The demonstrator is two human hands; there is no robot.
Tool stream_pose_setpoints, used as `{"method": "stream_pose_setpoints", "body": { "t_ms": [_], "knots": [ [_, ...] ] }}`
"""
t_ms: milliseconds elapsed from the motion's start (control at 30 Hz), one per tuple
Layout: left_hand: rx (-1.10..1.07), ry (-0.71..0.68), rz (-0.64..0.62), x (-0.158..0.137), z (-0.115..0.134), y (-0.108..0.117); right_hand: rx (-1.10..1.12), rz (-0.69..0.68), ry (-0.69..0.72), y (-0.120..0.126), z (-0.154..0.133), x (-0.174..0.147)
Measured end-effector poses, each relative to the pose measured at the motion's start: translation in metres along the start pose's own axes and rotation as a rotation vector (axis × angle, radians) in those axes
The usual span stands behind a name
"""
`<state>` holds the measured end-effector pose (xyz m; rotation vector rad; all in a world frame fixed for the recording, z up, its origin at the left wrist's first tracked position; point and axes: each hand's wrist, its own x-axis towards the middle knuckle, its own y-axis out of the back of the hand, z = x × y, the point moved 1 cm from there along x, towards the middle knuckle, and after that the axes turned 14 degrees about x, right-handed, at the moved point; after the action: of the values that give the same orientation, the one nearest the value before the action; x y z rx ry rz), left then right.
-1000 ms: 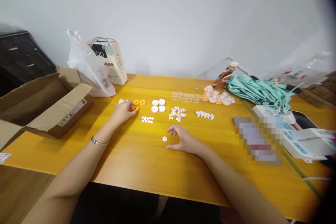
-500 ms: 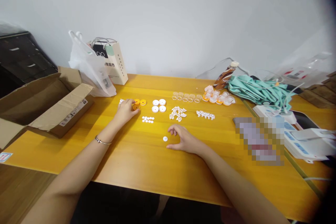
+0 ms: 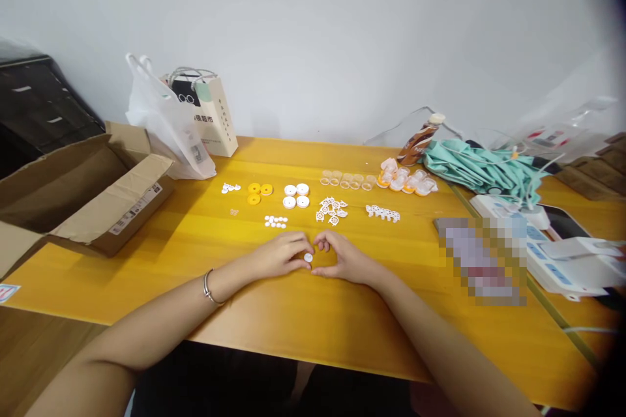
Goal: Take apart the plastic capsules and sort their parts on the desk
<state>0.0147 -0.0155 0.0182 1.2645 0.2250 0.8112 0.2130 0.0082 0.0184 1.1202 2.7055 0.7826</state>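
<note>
My left hand (image 3: 286, 254) is at the middle of the table, its thumb and fingertips closed around the edge of a small white plastic disc (image 3: 308, 258). Just to the right, my right hand (image 3: 349, 259) rests on its side with thumb and curled fingers apart, holding nothing. Behind my hands lie several small white round pieces (image 3: 276, 222), white wheel-like discs (image 3: 296, 196) and three yellow ones (image 3: 254, 189). White openwork pieces (image 3: 331, 210) are heaped behind my right hand, with a row of similar ones (image 3: 383, 214) to their right.
Clear cups (image 3: 348, 180) and orange-and-clear parts (image 3: 405, 179) stand farther back. Small white parts (image 3: 231, 188) and tiny orange bits (image 3: 233, 212) lie left. A cardboard box (image 3: 132, 205), plastic bag (image 3: 169, 120) and paper bag (image 3: 210, 114) flank the left; a bottle (image 3: 421, 140) and power strip (image 3: 545, 251), the right.
My left hand has moved right and toward me, from the yellow discs to the small white disc. The tiny orange bits it covered now show. My right hand has stayed in place.
</note>
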Motion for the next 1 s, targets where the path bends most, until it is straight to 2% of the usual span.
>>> {"method": "stream_pose_setpoints", "body": {
  "t_ms": [133, 533, 633, 733, 800, 867, 933, 1000],
  "knots": [
    [0.036, 0.003, 0.016, -0.001, 0.000, -0.001, -0.004, 0.003, 0.002, 0.000, 0.000, 0.000],
    [0.080, -0.138, 0.036, -0.005, 0.001, 0.003, 0.005, 0.008, -0.026, 0.000, 0.000, 0.000],
    [0.196, -0.117, 0.120, -0.006, -0.009, 0.013, 0.009, 0.007, -0.025, 0.000, 0.000, 0.000],
    [0.297, 0.098, 0.356, -0.012, -0.038, 0.038, 0.007, 0.007, -0.040, 0.001, -0.001, -0.001],
    [0.378, 0.339, 0.477, -0.022, -0.066, 0.059, 0.005, 0.009, -0.048, 0.001, -0.001, -0.001],
    [0.453, 0.594, 0.511, -0.037, -0.095, 0.076, 0.004, 0.010, -0.043, 0.001, -0.001, -0.001],
    [0.436, 0.821, 0.494, -0.053, -0.119, 0.087, 0.003, 0.010, -0.040, 0.000, -0.001, -0.001],
    [0.406, 0.950, 0.436, -0.064, -0.135, 0.089, 0.003, 0.008, -0.044, 0.000, -0.001, -0.001]
  ]
}}
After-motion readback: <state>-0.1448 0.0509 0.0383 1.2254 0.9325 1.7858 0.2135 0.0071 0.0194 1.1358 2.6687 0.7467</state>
